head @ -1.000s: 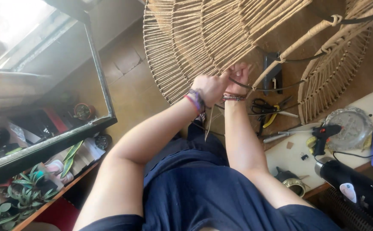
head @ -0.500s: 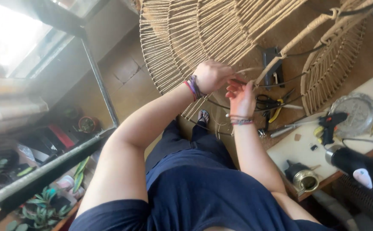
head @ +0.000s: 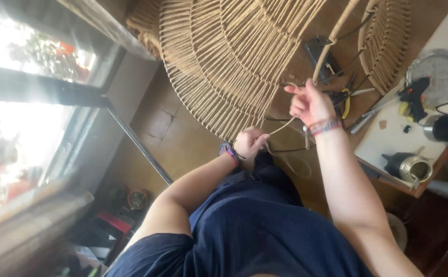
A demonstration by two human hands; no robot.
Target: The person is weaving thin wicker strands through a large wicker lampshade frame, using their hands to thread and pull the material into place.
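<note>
Hands now drawn apart, left hand [head: 249,142] and right hand [head: 311,102] each with grip clamped on the cord [head: 283,125].

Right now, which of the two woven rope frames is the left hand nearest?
The large fan-shaped woven frame in the middle: the left hand sits at its lower edge. The smaller woven frame stands farther right, beyond the right hand.

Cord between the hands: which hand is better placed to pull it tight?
Probably right. The right hand holds the cord up beside the bare rod, in open space; the left hand pins it low at the woven panel's edge.
</note>
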